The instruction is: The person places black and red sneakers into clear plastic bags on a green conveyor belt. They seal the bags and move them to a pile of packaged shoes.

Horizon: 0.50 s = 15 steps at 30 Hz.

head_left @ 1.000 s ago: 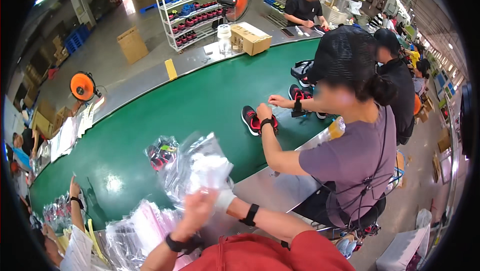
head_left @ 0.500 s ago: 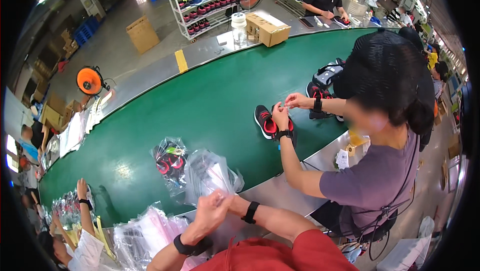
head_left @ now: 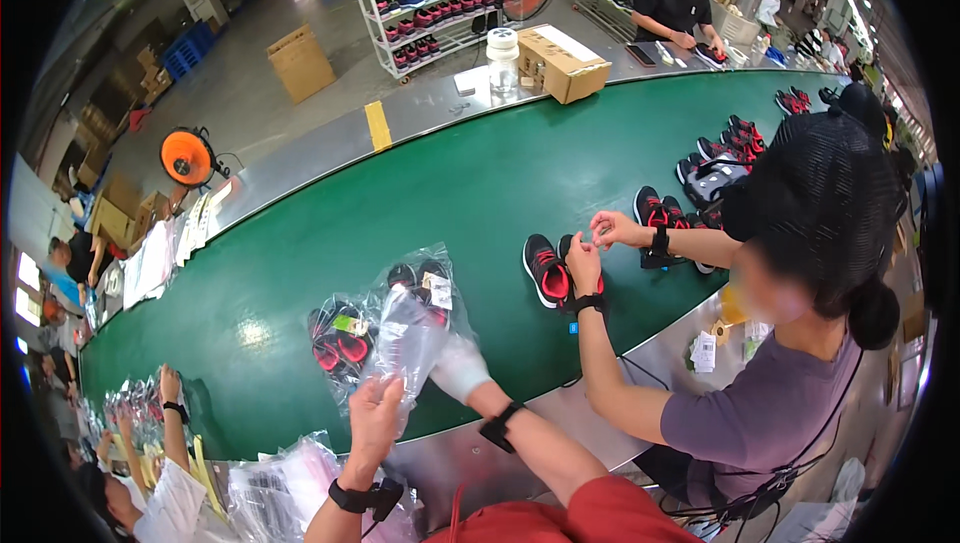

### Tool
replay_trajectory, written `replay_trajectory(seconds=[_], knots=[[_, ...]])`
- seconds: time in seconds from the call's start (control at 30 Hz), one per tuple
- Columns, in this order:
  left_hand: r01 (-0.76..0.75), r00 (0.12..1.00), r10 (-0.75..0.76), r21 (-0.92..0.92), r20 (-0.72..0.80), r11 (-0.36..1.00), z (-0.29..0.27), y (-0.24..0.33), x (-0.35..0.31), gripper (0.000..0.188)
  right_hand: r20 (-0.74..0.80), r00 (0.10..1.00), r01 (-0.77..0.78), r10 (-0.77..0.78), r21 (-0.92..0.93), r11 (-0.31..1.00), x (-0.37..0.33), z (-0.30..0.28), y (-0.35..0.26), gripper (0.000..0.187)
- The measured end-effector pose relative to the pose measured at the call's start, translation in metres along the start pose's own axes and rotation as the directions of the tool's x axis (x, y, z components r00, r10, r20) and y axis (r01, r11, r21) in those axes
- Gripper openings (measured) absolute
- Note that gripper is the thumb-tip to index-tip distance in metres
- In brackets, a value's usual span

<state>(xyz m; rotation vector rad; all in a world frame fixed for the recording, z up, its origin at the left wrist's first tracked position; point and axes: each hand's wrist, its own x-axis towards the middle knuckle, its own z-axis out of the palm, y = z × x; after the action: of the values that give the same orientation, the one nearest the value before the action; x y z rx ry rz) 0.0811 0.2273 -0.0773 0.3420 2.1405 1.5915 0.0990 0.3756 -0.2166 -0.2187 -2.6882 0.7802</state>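
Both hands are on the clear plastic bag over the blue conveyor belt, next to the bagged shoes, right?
Not quite: the head view shows the conveyor belt is green, not blue. Otherwise yes: left hand and right hand hold the clear plastic bag, beside the bagged shoes.

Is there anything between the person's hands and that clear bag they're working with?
Nothing visible. The left hand grips the clear plastic bag from below, and the right hand, in a white glove, reaches into it. The bagged shoes lie just behind on the green belt.
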Motion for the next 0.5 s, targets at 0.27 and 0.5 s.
replay_trajectory(seconds=[0.27, 0.5], knots=[[0.459, 0.887, -0.425, -0.427, 0.180, 0.779, 0.018, -0.033, -0.041, 0.022, 0.642, 0.765, -0.640, 0.054, 0.747, 0.179, -0.106, -0.083, -0.050, 0.051], [0.166, 0.982, -0.188, -0.443, -0.004, 0.881, -0.017, 0.001, -0.045, 0.013, 0.063, 0.888, -0.420, 0.455, 0.512, 0.749, -0.106, -0.116, -0.028, 0.022]])
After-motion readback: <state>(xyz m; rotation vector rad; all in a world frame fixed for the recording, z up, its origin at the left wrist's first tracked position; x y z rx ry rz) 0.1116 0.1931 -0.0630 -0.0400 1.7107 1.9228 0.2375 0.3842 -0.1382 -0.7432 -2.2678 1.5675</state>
